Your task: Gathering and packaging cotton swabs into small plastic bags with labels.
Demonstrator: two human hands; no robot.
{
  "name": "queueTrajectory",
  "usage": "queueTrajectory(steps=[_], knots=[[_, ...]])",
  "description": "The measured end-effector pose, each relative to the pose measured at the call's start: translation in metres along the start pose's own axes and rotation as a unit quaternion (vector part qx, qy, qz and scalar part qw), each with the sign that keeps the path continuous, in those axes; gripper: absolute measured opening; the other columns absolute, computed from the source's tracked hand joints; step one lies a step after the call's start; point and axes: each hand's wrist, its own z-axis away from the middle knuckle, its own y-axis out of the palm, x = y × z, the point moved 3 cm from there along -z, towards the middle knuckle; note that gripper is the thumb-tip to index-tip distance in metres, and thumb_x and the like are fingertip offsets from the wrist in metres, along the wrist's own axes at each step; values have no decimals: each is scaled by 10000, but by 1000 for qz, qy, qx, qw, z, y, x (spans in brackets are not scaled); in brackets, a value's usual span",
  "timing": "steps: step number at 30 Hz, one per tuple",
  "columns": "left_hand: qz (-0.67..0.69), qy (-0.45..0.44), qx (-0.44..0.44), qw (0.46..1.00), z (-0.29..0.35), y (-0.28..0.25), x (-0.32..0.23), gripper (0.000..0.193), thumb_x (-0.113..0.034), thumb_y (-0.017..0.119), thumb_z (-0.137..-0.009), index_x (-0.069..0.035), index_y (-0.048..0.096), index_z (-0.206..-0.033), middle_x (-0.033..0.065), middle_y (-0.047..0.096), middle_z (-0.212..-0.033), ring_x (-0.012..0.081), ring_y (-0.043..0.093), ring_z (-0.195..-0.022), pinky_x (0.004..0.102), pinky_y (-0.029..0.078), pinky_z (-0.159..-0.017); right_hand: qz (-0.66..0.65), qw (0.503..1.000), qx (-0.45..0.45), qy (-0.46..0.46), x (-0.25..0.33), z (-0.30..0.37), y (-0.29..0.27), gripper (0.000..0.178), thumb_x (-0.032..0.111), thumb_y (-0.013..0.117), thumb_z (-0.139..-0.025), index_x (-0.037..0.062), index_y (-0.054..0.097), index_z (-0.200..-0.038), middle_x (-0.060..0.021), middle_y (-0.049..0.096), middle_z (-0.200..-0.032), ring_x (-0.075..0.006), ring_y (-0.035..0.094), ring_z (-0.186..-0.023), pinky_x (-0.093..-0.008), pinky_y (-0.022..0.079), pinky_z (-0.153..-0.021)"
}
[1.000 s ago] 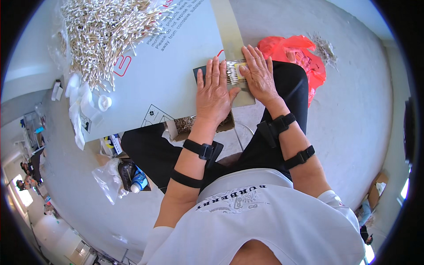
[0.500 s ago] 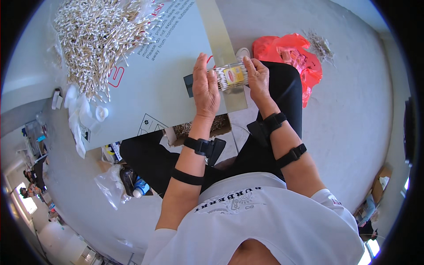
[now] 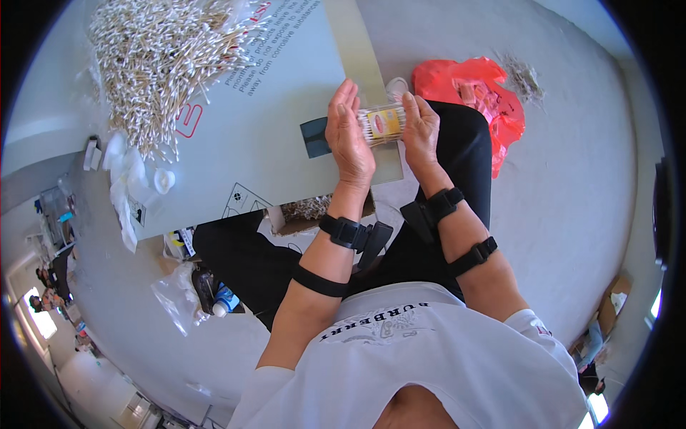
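Note:
Over the right edge of the board on the table, a clear pack of cotton swabs point(image 3: 386, 124) with a yellow label lies level between my hands. My right hand point(image 3: 421, 129) grips its right end, thumb on the near face, fingers partly hidden behind. Against the pack's left end rests my left hand point(image 3: 349, 136), held upright like a flat palm with the fingers stretched out. Just left of that hand, a dark rectangular patch point(image 3: 315, 137) shows on the board. A big heap of loose cotton swabs point(image 3: 164, 64) covers the board's far left.
A pale printed board point(image 3: 264, 150) forms the work surface. White film and a roll point(image 3: 163, 180) sit at its left edge. Below stands a cardboard box point(image 3: 296, 223) of swabs. A red plastic bag point(image 3: 437, 80) lies on the floor at right, beside scattered swabs point(image 3: 524, 79).
My left hand has moved right, closer to my right hand, uncovering more of the dark patch. The pack has shifted slightly right, still in my right hand.

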Motion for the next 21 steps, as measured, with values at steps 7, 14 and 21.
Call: queueTrajectory(steps=[7, 14, 21], knots=[[-61, -1, -7, 998, -9, -17, -9, 351, -168, 589, -972, 14, 536, -1267, 120, 542, -1304, 213, 540, -1181, 345, 457, -1003, 200, 971, -34, -125, -3, -8, -21, 197, 213, 596, -963, 25, 615, -909, -41, 554, -809, -150, 500, -775, -302, 417, -686], [-399, 169, -55, 900, -65, -162, -84, 332, -5, 608, -864, -29, 574, -1193, 123, 540, -1268, 238, 561, -1083, 330, 500, -884, 309, 908, 211, -190, 58, -4, 68, 248, 97, 657, -826, 0, 635, -1054, -175, 648, -1023, -331, 636, -887, -395, 508, -778], [-654, 167, 29, 737, -124, -188, -120, 595, 62, 603, -744, -155, 572, -1296, 122, 494, -1291, 351, 453, -1202, 449, 370, -1044, 342, 829, 302, -323, 55, -26, 231, 284, 187, 667, -825, 84, 654, -1090, -138, 650, -891, -322, 645, -789, -419, 515, -705]])
